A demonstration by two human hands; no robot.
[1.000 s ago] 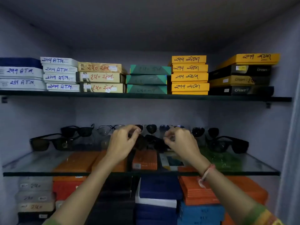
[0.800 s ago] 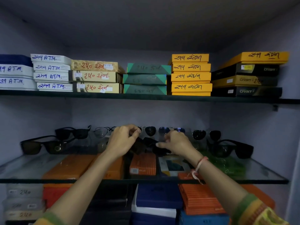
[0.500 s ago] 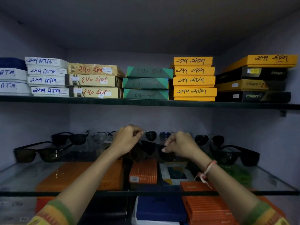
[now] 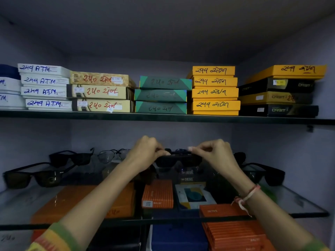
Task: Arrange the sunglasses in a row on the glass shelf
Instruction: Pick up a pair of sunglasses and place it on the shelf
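Observation:
A pair of black sunglasses [image 4: 178, 160] is held level just above the middle of the glass shelf [image 4: 297, 205]. My left hand [image 4: 145, 153] pinches its left end and my right hand [image 4: 212, 153] pinches its right end. Other pairs stand on the shelf: dark sunglasses [image 4: 29, 177] at the far left, a black pair [image 4: 71, 158] behind them, clear-lens glasses [image 4: 113, 154] left of my hands, and black sunglasses [image 4: 268, 173] at the right. More pairs behind my hands are mostly hidden.
The upper shelf [image 4: 163, 116] carries stacks of white, tan, green, yellow and black boxes. Orange [image 4: 157, 193] and blue boxes [image 4: 177, 236] show through and below the glass shelf. Side walls close the cabinet in left and right.
The view moved closer and tilted up. Both hands have raised the black sunglasses slightly and turned them level, lenses facing forward, fingers now pinching the two ends.

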